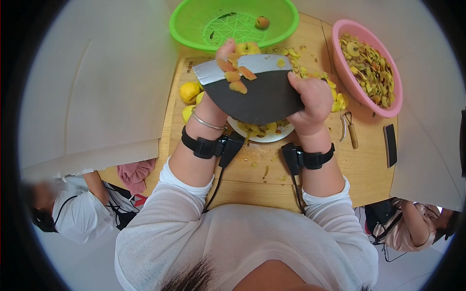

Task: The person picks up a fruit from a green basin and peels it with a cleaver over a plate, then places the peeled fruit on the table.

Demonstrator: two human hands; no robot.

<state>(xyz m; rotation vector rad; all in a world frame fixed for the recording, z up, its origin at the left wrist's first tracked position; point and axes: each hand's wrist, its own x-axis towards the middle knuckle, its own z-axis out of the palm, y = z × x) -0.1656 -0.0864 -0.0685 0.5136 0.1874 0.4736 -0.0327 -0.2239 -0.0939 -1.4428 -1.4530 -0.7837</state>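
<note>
A broad half-moon chopping blade [257,97], dark with a silvery band along its far edge, is held up in front of me. My right hand [313,99] grips its right end, thumb on the near face. Behind the blade's left part is my left hand [226,50]; only a bit shows above the edge and its fingers are hidden. Orange-yellow fruit peels [238,87] stick to the blade. Under it, a white plate [272,137] holds peel scraps. A yellow fruit [189,92] and others lie left of the blade, with another yellow fruit [248,48] just beyond it.
A green basin [179,26] with one fruit [262,22] stands at the back. Peels fill a pink basin [340,63] at right. A wooden-handled peeler [352,133] and dark phone-like slab [390,145] lie on the table [242,191]. Other people sit at both sides.
</note>
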